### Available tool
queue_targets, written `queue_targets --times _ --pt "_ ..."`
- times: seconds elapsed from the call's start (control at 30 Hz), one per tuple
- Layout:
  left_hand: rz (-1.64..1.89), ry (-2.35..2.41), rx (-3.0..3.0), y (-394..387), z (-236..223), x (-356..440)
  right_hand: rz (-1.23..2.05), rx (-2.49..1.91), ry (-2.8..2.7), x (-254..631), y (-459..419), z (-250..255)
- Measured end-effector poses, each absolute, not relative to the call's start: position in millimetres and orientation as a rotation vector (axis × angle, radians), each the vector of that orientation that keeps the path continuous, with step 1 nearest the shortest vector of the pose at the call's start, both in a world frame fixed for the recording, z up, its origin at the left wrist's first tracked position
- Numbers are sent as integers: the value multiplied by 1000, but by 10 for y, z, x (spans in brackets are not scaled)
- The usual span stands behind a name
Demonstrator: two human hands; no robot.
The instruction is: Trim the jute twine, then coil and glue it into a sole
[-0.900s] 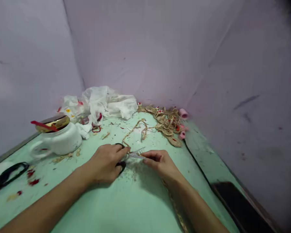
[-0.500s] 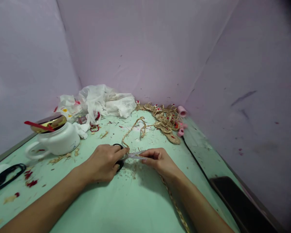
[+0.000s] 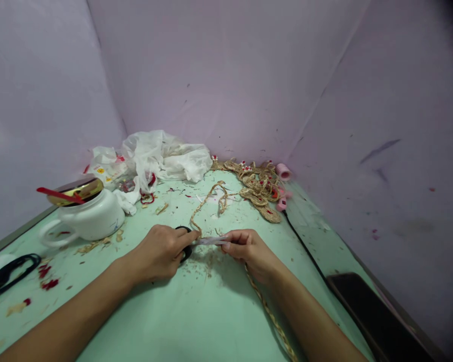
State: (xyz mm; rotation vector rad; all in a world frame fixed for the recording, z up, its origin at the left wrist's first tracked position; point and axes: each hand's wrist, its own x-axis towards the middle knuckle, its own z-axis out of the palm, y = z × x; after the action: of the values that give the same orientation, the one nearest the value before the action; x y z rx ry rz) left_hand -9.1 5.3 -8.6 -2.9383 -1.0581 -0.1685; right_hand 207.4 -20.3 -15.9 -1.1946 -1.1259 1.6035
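Note:
My left hand [image 3: 162,251] is closed round the black handles of a pair of scissors [image 3: 207,241], whose blades point right and lie nearly together. At the blade tips my right hand [image 3: 249,251] pinches a braided straw cord [image 3: 268,306]. From under that hand the cord runs down toward the bottom edge. Another length of braided cord [image 3: 203,201] curves over the table beyond the scissors, one end by my left fingertips. Whether the two lengths join is hidden by my fingers and the blades.
A white mug [image 3: 94,216] with a gold lid and red stick stands left, near black-handled scissors [image 3: 11,274]. White plastic bags [image 3: 169,156] lie at the back. Woven straw pieces [image 3: 258,188] are heaped back right, beside a pink glue gun [image 3: 282,201]. A dark phone-like slab [image 3: 377,311] lies right.
The scissor blades have closed from slightly apart to nearly together. Both hands stay in almost the same place.

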Motion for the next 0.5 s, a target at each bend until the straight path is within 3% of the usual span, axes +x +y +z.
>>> queue_targets --times 0.13,0.37,0.5 --pt "-398 -1173 -3044 48 -64 -79 1624 -1172 -1086 2059 -209 -126" --pt "-1237 -1905 -2884 107 -144 -61 1683 -1120 -955 2048 -199 -158" --pt "-1574 -2095 -2961 72 -101 -4 1679 -1136 -966 2035 -206 -172"
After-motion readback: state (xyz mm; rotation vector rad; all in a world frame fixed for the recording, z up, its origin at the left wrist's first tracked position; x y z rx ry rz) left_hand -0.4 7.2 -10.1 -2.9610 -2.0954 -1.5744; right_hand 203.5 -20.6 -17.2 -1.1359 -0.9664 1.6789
